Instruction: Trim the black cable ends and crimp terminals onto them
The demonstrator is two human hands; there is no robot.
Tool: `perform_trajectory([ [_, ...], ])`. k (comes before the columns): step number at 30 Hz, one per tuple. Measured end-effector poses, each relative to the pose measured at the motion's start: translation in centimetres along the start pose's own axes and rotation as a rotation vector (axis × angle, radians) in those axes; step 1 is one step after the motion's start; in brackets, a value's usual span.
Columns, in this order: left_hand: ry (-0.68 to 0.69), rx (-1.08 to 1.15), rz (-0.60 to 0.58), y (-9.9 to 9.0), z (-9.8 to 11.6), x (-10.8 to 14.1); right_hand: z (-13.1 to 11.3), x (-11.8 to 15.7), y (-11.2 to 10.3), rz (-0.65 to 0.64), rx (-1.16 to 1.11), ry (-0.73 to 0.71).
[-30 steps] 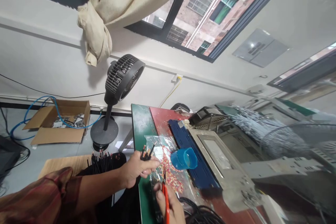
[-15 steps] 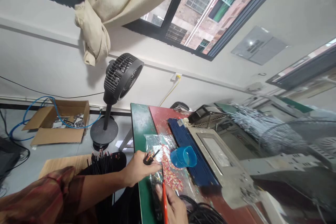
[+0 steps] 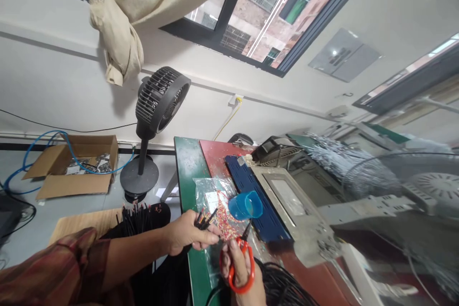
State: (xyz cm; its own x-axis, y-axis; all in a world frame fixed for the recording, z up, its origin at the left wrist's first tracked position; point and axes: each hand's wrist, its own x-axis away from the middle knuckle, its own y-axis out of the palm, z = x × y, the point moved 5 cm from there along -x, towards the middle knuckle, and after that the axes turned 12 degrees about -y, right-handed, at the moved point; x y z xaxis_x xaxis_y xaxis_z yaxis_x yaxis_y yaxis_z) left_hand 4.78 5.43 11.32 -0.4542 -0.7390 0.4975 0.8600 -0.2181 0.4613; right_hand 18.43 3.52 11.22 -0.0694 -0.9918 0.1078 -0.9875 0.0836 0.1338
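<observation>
At 7 o'clock, my L hand is closed round black cables, coloured tips fanned, rest hidden in my fist. At 6, my R hand curls round scissors, smooth red loops, dark blades toward 1; can't tell what, if anything, its fingertips pinch. Above: see-thru blue plastic cup, crinkly clear film w/ tiny red-yellow bits. Blk coil at 5, cut off btm.

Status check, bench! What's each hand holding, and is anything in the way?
Left hand: gripping bundled black wires. Right hand: holding orange-handled scissors. Crowding the scissors: blue cup close ahead, contact unclear; coiled black cable beside right hand.
</observation>
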Motion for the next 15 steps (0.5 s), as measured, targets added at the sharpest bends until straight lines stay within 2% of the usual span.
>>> perform_trajectory([
  [3, 0.004, -0.022, -0.029, 0.4, -0.1, 0.2, 0.2, 0.1, 0.3, -0.017, -0.055, -0.004],
  [6, 0.021, -0.039, -0.05, 0.7, 0.0, 0.4, 0.4, 0.3, 0.6, -0.055, -0.01, -0.014],
  [9, 0.053, -0.047, -0.034, 0.6, 0.2, 0.4, 0.5, 0.5, 0.7, -0.08, 0.025, 0.0],
  [11, 0.062, -0.06, -0.031, 0.6, 0.2, 0.4, 0.7, 0.5, 0.8, -0.098, -0.03, 0.034],
  [15, 0.063, -0.082, -0.068, 0.9, 0.3, 0.6, 1.1, 0.7, 0.9, -0.046, -0.146, 0.104],
])
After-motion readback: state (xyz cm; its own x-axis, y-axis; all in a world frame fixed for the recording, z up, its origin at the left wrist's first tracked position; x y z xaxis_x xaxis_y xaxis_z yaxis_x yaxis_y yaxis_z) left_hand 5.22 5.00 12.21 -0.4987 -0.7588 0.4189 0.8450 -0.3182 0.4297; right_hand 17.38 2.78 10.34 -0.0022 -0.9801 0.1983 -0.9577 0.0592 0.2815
